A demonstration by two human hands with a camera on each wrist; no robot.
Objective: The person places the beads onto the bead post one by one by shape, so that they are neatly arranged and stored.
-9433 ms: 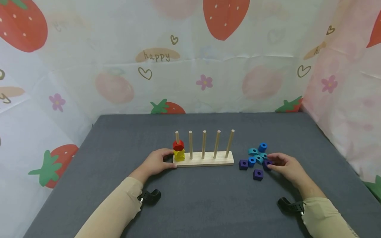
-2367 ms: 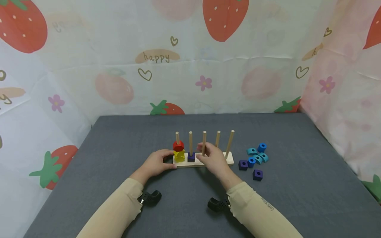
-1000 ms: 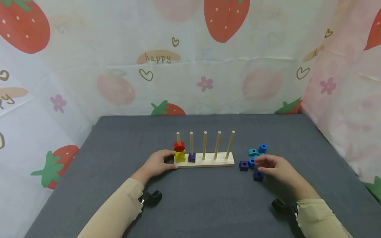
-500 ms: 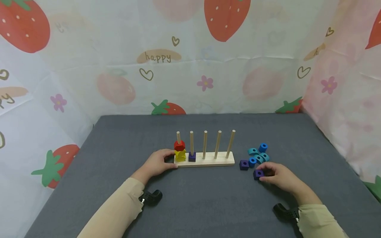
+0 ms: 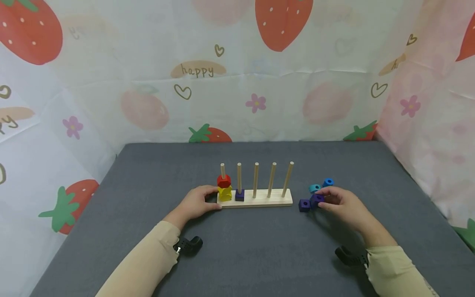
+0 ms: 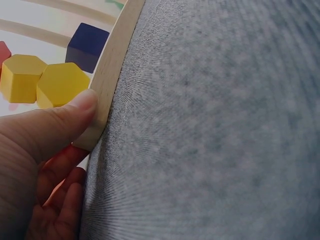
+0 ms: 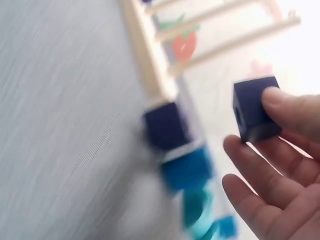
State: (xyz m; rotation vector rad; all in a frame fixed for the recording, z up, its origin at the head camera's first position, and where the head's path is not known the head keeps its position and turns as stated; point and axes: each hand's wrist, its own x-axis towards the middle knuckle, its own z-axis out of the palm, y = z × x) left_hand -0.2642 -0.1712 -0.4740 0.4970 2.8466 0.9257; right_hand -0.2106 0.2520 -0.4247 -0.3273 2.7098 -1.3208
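My right hand [image 5: 345, 208] pinches a dark purple cube bead [image 7: 255, 107] between thumb and fingers, raised off the table beside the loose beads. At the left end of the wooden peg board [image 5: 272, 199], my left hand [image 5: 194, 203] grips the base, thumb at the front edge [image 6: 107, 85] and fingers around the end. Five upright pegs is too exact to matter: several pegs [image 5: 256, 179] stand on it. The leftmost bears yellow beads [image 5: 224, 194] under a red one [image 5: 224, 181]. A purple cube [image 5: 239, 195] sits at the foot of the second peg.
Right of the board lie another purple cube [image 5: 304, 205], a blue cylinder bead [image 5: 328, 182] and a teal curved bead [image 5: 314, 188]. Other loose beads are partly hidden behind the right hand. A grey cloth [image 5: 237, 251] covers the table; a strawberry-print curtain [image 5: 282, 90] stands behind.
A purple cube has gone onto the second peg. My right hand has returned to the loose beads, taken another purple cube and lifted it slightly leftward. The left hand stays put.
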